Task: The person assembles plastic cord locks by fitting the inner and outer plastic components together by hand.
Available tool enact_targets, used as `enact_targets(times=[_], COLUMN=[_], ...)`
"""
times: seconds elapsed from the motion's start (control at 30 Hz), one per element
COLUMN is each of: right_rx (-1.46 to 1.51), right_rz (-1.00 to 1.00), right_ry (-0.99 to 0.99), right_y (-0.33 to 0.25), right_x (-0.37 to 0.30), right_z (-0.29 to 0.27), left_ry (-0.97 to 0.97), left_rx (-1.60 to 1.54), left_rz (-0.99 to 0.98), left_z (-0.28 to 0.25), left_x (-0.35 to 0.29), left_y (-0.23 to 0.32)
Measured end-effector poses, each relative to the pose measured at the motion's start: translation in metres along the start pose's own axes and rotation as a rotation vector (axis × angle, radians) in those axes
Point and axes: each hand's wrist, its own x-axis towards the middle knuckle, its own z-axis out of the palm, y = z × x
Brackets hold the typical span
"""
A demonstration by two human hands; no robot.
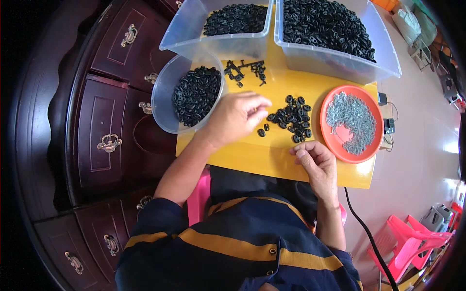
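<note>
One shirt (233, 242); two hands (235, 116) (319, 167); perhaps thirty black pieces (290, 118); three tubs (218, 46) (335, 64) (161, 107).

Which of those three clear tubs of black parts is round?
The leftmost tub, beside the left hand; the middle tub and right tub have straight sides and corners.

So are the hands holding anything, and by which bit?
I can't tell: the right hand has its thumb and fingertips close together, maybe hiding something tiny. The left hand shows nothing held.
</note>
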Motion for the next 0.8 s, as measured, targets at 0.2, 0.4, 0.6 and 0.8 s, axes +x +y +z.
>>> enact_targets(times=[0.2, 0.4, 0.6, 0.8], right_rx=[-0.122, -0.228, -0.276, -0.328], right_rz=[0.036, -0.014, -0.039, -0.131], right_ry=[-0.008, 0.051, 0.079, 0.084], right_y=[0.000, 0.001, -0.001, 0.006], right_x=[-0.001, -0.002, 0.000, 0.002], right_z=[0.002, 0.006, 0.008, 0.004], left_ry=[-0.036, 0.042, 0.050, -0.001], left_rx=[0.246, 0.247, 0.214, 0.249], left_rz=[-0.047, -0.078, -0.086, -0.170], left_z=[0.040, 0.048, 0.052, 0.058], left_x=[-0.044, -0.038, -0.027, -0.022], left_y=[-0.020, -0.016, -0.015, -0.012])
